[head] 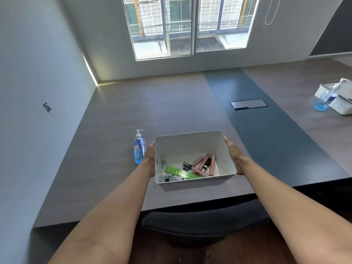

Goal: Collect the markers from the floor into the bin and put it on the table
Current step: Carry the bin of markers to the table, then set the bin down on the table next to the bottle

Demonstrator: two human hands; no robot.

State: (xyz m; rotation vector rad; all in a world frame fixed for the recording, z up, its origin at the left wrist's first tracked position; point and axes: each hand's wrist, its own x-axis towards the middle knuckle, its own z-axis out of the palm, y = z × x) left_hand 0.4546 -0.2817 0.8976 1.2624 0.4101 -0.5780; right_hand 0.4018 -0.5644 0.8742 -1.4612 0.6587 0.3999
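Observation:
A white rectangular bin [190, 143] rests on the grey table [114, 130] near its front edge. Inside lie several markers: pink ones [204, 164], a green one [180, 173], and black and white ones. My left hand [150, 155] grips the bin's left wall. My right hand [235, 155] grips its right wall. Both arms reach forward over a dark chair back.
A blue pump bottle [139, 149] stands just left of the bin, close to my left hand. A dark chair [203, 221] sits below the table edge. A black cable hatch [248, 104] lies in the dark table strip. At far right stand a second blue bottle [322, 102] and a white basket [341, 103].

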